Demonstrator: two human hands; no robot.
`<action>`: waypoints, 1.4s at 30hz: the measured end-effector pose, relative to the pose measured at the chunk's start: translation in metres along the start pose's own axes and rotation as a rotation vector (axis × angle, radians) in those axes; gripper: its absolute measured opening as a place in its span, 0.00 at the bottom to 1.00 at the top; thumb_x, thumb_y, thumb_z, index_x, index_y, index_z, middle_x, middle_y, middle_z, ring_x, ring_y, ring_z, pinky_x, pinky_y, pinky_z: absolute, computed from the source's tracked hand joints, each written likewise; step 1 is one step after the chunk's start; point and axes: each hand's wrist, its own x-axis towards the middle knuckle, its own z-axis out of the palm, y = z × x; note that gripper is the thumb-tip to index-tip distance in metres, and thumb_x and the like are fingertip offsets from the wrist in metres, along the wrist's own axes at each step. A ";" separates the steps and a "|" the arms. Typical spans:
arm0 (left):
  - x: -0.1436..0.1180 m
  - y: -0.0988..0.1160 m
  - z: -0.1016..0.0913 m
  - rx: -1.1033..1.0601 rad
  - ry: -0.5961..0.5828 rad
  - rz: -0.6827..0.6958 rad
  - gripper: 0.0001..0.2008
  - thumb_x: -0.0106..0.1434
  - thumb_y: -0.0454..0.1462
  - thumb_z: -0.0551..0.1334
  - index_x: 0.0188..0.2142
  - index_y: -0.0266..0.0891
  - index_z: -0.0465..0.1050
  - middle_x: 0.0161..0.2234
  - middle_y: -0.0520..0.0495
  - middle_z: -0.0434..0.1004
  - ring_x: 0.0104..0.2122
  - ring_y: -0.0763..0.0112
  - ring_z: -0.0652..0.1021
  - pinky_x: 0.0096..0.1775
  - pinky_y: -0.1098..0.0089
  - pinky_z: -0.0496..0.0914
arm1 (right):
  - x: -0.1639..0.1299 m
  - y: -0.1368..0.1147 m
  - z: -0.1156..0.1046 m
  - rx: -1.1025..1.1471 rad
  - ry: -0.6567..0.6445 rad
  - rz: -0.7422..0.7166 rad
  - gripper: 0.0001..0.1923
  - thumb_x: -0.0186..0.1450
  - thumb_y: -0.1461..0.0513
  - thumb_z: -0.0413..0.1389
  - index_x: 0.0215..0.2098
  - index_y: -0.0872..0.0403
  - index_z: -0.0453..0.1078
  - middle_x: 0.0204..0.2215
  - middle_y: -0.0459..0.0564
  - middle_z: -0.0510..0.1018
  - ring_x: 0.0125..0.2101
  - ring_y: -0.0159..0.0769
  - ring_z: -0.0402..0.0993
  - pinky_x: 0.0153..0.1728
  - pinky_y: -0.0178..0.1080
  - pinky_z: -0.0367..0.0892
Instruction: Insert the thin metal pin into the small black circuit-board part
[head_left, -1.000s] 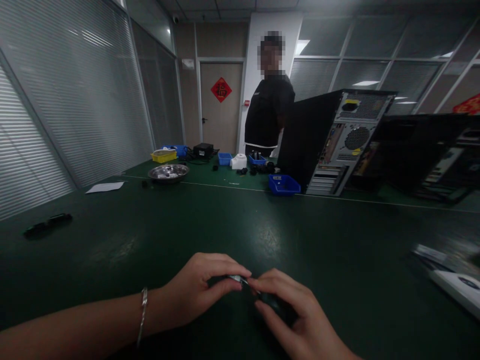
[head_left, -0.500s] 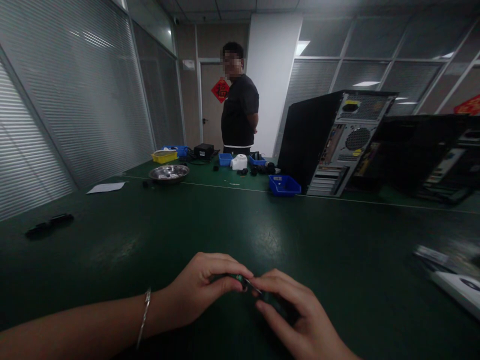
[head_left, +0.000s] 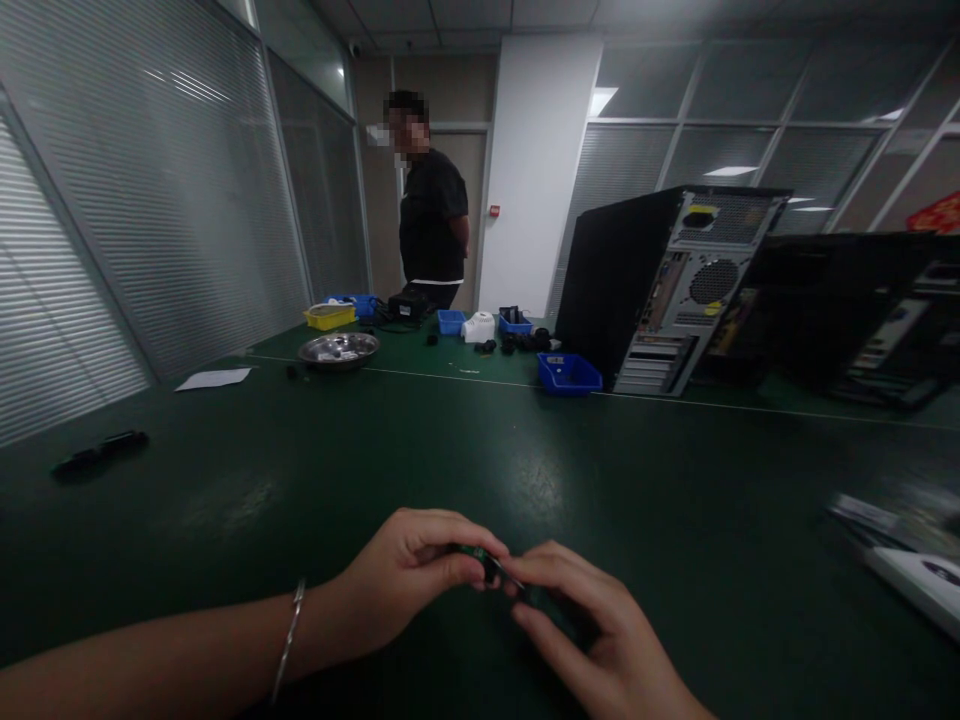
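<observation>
My left hand (head_left: 420,570) pinches a small green circuit board (head_left: 472,551) between thumb and fingers; most of the board is covered by them. A bracelet circles that wrist. Close against it on the right, my right hand (head_left: 585,610) is closed on a small, thin, dark piece (head_left: 517,584) with a shiny edge, whose kind I cannot make out. The two pieces meet or nearly meet between my fingertips. Both hands are just above the green tabletop (head_left: 420,450), near its front.
A computer tower (head_left: 622,280) stands at the back right beside a blue bin (head_left: 570,376). Further left are a metal bowl (head_left: 360,350), a white paper (head_left: 214,379) and a dark object (head_left: 101,452). A white box (head_left: 919,575) lies at right. Behind the table is a person (head_left: 435,220).
The person behind the table has moved left. My hands stay in nearly the same place; a little more of the green board shows in my left fingers.
</observation>
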 end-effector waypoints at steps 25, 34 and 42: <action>-0.003 0.007 -0.001 0.423 -0.030 0.144 0.11 0.63 0.35 0.58 0.44 0.41 0.74 0.39 0.47 0.78 0.40 0.72 0.77 0.43 0.74 0.68 | 0.000 -0.001 0.000 -0.054 -0.012 0.020 0.13 0.63 0.67 0.53 0.45 0.51 0.71 0.35 0.51 0.76 0.36 0.36 0.73 0.37 0.35 0.68; -0.001 0.007 0.000 0.235 -0.020 0.074 0.10 0.62 0.36 0.59 0.43 0.40 0.75 0.38 0.46 0.79 0.39 0.70 0.78 0.43 0.72 0.69 | 0.002 -0.001 -0.001 -0.029 -0.006 0.003 0.14 0.63 0.69 0.53 0.45 0.50 0.71 0.35 0.51 0.75 0.36 0.35 0.73 0.37 0.34 0.68; -0.002 0.005 -0.001 0.284 0.035 0.048 0.10 0.62 0.37 0.60 0.43 0.40 0.75 0.38 0.47 0.79 0.39 0.70 0.77 0.43 0.72 0.69 | 0.000 0.003 0.000 -0.035 0.000 0.000 0.15 0.63 0.68 0.53 0.47 0.50 0.69 0.36 0.51 0.75 0.38 0.36 0.73 0.39 0.36 0.69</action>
